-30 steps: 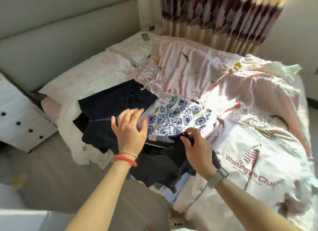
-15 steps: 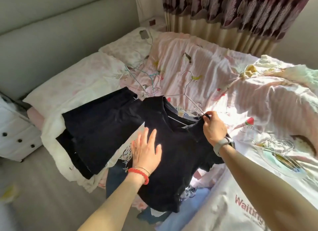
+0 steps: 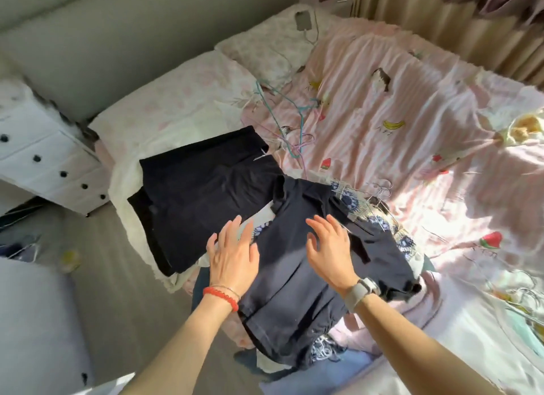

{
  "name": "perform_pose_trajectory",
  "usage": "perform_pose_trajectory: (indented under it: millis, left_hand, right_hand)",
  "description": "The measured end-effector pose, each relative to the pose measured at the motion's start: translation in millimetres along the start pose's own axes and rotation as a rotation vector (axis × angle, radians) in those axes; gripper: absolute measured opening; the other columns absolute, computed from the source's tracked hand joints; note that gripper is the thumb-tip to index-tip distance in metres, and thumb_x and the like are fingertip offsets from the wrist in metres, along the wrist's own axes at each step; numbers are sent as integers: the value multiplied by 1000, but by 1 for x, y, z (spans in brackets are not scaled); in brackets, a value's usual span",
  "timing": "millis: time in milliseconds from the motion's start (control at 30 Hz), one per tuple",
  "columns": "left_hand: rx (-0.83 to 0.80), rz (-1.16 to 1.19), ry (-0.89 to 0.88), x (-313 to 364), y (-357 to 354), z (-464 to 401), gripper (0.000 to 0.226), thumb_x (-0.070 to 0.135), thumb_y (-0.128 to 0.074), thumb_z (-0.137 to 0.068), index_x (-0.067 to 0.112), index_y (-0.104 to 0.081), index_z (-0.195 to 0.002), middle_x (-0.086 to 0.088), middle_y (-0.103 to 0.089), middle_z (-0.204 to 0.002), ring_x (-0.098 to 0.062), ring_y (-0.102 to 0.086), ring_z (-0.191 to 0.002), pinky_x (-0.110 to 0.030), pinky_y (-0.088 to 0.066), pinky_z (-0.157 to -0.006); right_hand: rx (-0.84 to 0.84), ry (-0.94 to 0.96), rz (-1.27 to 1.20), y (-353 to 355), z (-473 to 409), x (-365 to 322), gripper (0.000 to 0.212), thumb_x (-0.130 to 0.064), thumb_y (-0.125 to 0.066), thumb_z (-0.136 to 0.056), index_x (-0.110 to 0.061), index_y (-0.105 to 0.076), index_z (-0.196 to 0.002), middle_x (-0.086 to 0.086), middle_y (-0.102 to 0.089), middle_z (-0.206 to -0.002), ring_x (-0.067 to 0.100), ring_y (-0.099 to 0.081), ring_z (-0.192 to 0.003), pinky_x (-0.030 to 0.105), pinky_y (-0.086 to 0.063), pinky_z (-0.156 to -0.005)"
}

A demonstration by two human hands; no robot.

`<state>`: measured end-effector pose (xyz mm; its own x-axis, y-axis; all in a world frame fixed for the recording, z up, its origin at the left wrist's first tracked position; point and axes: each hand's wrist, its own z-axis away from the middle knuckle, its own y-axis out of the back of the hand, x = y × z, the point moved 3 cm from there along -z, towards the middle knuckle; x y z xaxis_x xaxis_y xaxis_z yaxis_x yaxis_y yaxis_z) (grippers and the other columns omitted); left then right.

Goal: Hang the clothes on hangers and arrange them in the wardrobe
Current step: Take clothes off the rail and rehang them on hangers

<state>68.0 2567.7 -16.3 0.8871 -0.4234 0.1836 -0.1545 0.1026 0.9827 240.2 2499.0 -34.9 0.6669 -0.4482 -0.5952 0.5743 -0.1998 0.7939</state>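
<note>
Hands come nearest: the left hand [image 3: 234, 255] and right hand [image 3: 331, 252] hover flat and spread over the dark shirt [image 3: 297, 265], grasping nothing. It lies on the bed's near edge, soft, light and floppy, so it is probably best pinched at the shoulders. Farther back, loose wire hangers [image 3: 290, 130] lie on the pink sheet [image 3: 397, 85].

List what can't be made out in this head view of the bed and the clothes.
- Hanger inside the dark shirt: covered by fabric, head view.
- Whether the left hand and right hand touch the shirt: unclear, motion blur.
- Patterned garment: mostly under the shirt.
- Wardrobe: outside the frame.
- Device on the pillow: too small to identify.
</note>
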Motion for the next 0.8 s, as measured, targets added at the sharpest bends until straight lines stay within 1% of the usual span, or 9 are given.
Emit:
perform_pose_trajectory:
  millis: [67, 167, 233, 333, 367, 467, 533, 667, 800]
  left_hand:
    - [92, 16, 64, -28, 19, 24, 46, 14, -64, -79, 13, -56, -124, -13, -49, -134, -29, -47, -123, -53, -34, -99]
    - [164, 27, 192, -77, 41, 73, 45, 6, -71, -71, 8, -62, -115, -17, -59, -121, -37, -57, -109, -58, -42, -89]
    - [186, 27, 308, -114, 54, 117, 43, 5, -70, -72, 7, -62, -115, -18, -60, -119, -39, -56, -109, -61, -41, -89]
    - [247, -6, 483, -167, 74, 198, 39, 6, -69, -74, 5, -63, -113, -18, -60, -119, -39, -56, -109, -57, -40, -89]
    - [275, -13, 554, -184, 82, 228, 37, 7, -65, -75, 5, -63, -112, -18, -60, -119, -38, -57, -108, -55, -41, -89]
    - [351, -33, 782, -231, 106, 322, 41, 15, -54, -71, 5, -65, -109, -20, -60, -116, -38, -59, -103, -55, -42, -87]
    - [422, -74, 897, -257, 124, 387, 42, 15, -53, -69, 5, -66, -108, -19, -61, -115, -35, -58, -104, -55, -42, -87]
    - [533, -202, 1132, -300, 154, 524, 46, 25, -36, -77, 8, -67, -107, -13, -64, -115, -29, -59, -108, -47, -40, -92]
    - [591, -347, 1365, -314, 178, 654, 46, 27, -35, -77, 8, -67, -104, -16, -64, -113, -32, -61, -106, -51, -44, -87]
  right_hand:
    - [-64, 119, 19, -14, 14, -31, 37, -22, -43, -92, -24, -50, -129, -4, -43, -139, 18, -21, -138, 44, -11, -113]
    - [-124, 311, 52, -35, 41, -83, 34, -24, -44, -91, -24, -55, -123, -4, -50, -133, 21, -27, -135, 47, -10, -111]
    - [-172, 464, 77, -52, 66, -121, 32, -23, -46, -89, -21, -57, -119, -2, -53, -129, 25, -34, -130, 45, -16, -108]
    - [-249, 655, 20, -83, 118, -181, 25, -17, -50, -87, -14, -64, -108, 5, -59, -119, 31, -48, -115, 42, -32, -100]
    - [-285, 718, 15, -96, 139, -202, 26, -16, -50, -87, -14, -64, -109, 7, -59, -120, 30, -49, -116, 41, -35, -100]
    - [-468, 922, 58, -140, 213, -261, 36, -24, -44, -92, -19, -54, -126, 3, -43, -140, 22, -29, -134, 37, -23, -109]
    - [-541, 1052, 85, -167, 266, -298, 40, -28, -40, -93, -23, -46, -132, -3, -34, -146, 17, -17, -139, 31, -13, -112]
    - [-643, 1259, 74, -211, 379, -362, 40, -29, -39, -93, -28, -44, -133, -6, -34, -145, 13, -17, -138, 29, -10, -112]
    - [-748, 1457, 88, -249, 490, -410, 40, -30, -37, -94, -30, -42, -134, -9, -33, -146, 12, -17, -139, 31, -11, -113]
